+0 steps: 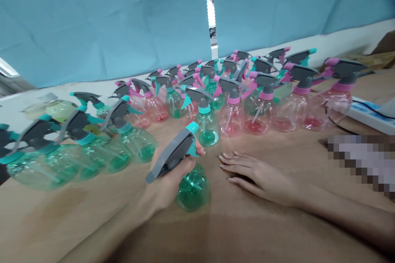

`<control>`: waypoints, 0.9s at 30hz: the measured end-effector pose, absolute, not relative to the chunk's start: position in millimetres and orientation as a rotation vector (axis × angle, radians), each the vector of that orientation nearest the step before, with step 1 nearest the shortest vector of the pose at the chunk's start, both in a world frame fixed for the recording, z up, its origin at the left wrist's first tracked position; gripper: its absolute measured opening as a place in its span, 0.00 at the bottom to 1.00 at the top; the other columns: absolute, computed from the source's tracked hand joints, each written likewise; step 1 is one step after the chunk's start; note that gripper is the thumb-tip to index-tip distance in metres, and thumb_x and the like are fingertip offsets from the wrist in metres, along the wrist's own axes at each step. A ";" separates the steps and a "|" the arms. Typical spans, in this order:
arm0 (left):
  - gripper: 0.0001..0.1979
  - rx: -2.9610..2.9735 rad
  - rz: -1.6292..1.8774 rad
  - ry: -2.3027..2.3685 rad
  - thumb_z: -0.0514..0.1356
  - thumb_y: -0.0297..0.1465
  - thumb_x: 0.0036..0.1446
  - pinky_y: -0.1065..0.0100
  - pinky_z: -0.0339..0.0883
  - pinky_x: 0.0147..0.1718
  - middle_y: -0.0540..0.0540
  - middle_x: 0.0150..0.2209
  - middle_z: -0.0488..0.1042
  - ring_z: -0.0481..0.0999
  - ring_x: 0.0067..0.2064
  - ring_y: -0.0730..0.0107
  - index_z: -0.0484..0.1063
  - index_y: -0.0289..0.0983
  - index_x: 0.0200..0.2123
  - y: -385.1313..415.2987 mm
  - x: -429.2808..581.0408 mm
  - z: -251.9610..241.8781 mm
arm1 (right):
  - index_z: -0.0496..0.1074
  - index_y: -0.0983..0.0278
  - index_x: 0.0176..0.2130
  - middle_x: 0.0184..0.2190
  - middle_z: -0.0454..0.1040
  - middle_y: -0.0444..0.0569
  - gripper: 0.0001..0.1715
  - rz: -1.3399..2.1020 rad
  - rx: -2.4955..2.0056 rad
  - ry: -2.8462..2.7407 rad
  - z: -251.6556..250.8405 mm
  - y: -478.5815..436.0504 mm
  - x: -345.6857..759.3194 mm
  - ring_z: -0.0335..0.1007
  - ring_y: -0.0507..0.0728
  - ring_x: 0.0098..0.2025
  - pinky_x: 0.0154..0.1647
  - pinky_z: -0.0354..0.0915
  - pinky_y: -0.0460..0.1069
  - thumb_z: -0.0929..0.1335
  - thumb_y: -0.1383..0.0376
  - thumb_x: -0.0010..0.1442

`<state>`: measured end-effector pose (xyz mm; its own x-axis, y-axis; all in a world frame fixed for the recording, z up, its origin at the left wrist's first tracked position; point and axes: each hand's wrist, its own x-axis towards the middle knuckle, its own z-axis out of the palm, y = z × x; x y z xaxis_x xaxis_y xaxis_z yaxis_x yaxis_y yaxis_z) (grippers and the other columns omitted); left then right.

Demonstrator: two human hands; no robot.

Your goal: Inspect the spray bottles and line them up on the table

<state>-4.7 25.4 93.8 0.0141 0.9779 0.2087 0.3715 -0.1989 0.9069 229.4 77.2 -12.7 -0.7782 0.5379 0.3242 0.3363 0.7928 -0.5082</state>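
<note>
My left hand [168, 181] is wrapped round the neck of a green spray bottle [193, 189] that stands on the brown table [92, 222], with a finger on its teal trigger. The bottle's grey head [173, 152] points down to the left. My right hand [253, 172] lies flat on the table just right of that bottle, fingers stretched out, holding nothing.
Several green and pink spray bottles stand in rows across the back of the table, green ones [135, 139] at left, pink ones [233, 117] at right. A white power strip [367, 117] with a black cable lies at far right. Blue curtains hang behind.
</note>
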 end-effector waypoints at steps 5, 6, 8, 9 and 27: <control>0.09 1.627 1.098 1.405 0.59 0.34 0.53 0.56 0.69 0.47 0.47 0.35 0.81 0.80 0.40 0.57 0.77 0.42 0.36 23.7 -4.1 94.3 | 0.63 0.59 0.62 0.62 0.65 0.49 0.24 0.579 -0.668 -2.549 -11.9 77.3 229.6 0.56 0.58 0.65 0.67 0.52 0.60 0.61 0.59 0.69; 0.10 1.622 1.095 1.391 0.58 0.34 0.53 0.56 0.70 0.48 0.47 0.34 0.81 0.80 0.41 0.57 0.77 0.42 0.37 22.8 -2.8 95.5 | 0.63 0.59 0.62 0.62 0.64 0.49 0.24 0.579 -0.669 -2.551 -11.9 77.2 229.7 0.56 0.58 0.65 0.67 0.52 0.60 0.61 0.59 0.69; 0.11 1.625 1.104 1.371 0.58 0.33 0.53 0.56 0.69 0.50 0.48 0.33 0.81 0.80 0.45 0.56 0.77 0.42 0.40 21.3 0.7 98.3 | 0.63 0.57 0.62 0.62 0.64 0.48 0.24 0.585 -0.669 -2.538 -12.0 77.1 230.1 0.56 0.58 0.65 0.67 0.52 0.60 0.61 0.59 0.69; 0.12 1.624 1.107 1.377 0.58 0.33 0.53 0.56 0.69 0.50 0.48 0.33 0.81 0.79 0.46 0.55 0.77 0.42 0.41 20.7 2.5 99.7 | 0.63 0.57 0.62 0.62 0.64 0.48 0.24 0.590 -0.668 -2.530 -12.1 77.0 230.2 0.56 0.58 0.65 0.67 0.52 0.60 0.61 0.59 0.69; 0.14 1.580 1.199 1.428 0.59 0.32 0.54 0.60 0.71 0.51 0.48 0.45 0.80 0.79 0.49 0.58 0.75 0.41 0.44 18.6 5.9 94.6 | 0.62 0.57 0.63 0.63 0.64 0.47 0.25 0.560 -0.683 -2.565 -12.5 77.2 230.0 0.56 0.58 0.66 0.67 0.52 0.60 0.60 0.59 0.69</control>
<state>5.9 18.6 94.6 -0.0278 0.9824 0.1847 0.3522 -0.1633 0.9216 230.0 77.2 -12.5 -0.7884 0.5406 0.2936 0.3690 0.7974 -0.4775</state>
